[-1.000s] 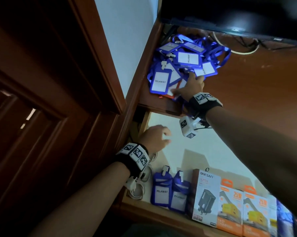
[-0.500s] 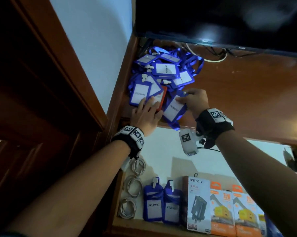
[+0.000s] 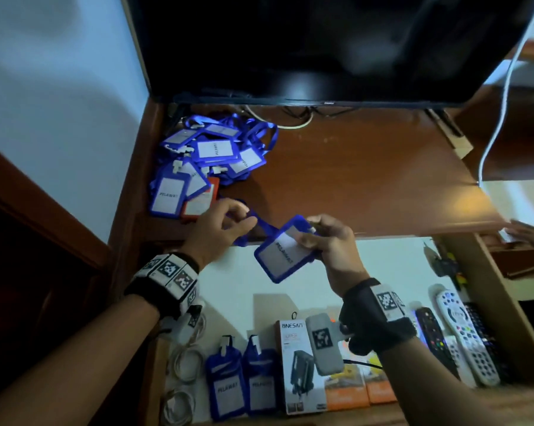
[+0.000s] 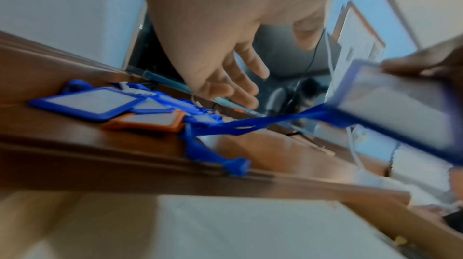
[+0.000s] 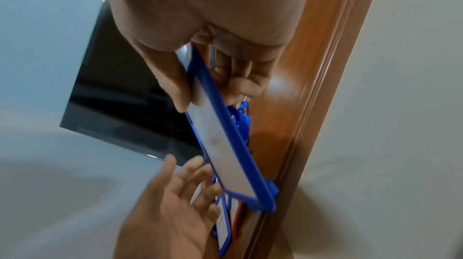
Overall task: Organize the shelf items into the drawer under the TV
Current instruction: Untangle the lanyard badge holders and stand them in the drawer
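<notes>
Two blue badge holders (image 3: 239,383) already stand at the near edge of the open drawer (image 3: 391,265), beside boxed chargers (image 3: 299,367) and remote controls (image 3: 462,330). Above the drawer, the right hand (image 3: 327,241) pinches another badge holder (image 3: 279,252), thumb on its face and fingers curled behind; its long axis slants toward the left hand (image 3: 219,229). Its lanyard (image 4: 253,126) trails left to the shelf edge, where the left hand's loosely curled fingers meet it; whether they grip it cannot be told. Farther back, a pile of badges (image 3: 204,161) waits on the shelf (image 3: 367,167) under the TV (image 3: 321,47).
</notes>
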`<state>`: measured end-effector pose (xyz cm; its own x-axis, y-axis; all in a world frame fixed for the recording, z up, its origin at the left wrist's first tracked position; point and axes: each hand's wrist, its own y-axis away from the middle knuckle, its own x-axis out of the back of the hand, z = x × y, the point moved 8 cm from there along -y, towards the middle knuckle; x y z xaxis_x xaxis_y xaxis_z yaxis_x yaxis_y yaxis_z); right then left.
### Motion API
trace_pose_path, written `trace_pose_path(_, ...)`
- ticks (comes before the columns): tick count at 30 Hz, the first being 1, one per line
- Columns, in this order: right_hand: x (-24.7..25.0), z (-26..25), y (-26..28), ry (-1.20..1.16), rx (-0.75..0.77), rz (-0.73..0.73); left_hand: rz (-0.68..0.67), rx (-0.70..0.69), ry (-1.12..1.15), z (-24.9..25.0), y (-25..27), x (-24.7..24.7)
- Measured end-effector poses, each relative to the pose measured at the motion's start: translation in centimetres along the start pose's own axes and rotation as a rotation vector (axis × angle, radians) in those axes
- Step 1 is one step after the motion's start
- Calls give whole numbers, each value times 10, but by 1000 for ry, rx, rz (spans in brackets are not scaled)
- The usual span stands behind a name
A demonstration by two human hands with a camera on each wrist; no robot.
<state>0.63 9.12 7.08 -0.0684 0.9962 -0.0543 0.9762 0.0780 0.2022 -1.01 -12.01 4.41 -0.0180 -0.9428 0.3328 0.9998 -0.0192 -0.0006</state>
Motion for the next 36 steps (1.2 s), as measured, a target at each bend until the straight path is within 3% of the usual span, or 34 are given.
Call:
trace_pose_path(3,3,-11,13,-11,71,-48,-300,36,32,33,11,-50)
trace_pose_path(5,8,-17,20,-41,101,-49,-384,-13,-89,53,20,-71)
trace_pose_path(10,18,-24,31,-37,154,-115,-417,-66,-173,90,36,-87)
trace_pose_path(15,10,-20,39,-109,47,-403,-484,-12,-153,114,51,-82)
trace_pose_path(19,5,-28,42,105,100,-502,-505,31,-153,118,61,-69)
trace_pose_path(24,11,-59,28,327,235,-516,-368,91,-263,106,65,-42)
trace_pose_path(30,10,-88,5,650,359,-464,8,146,-198,96,61,1)
trace_pose_path(36,13,-76,0,283,282,-292,330,205,166,78,72,33)
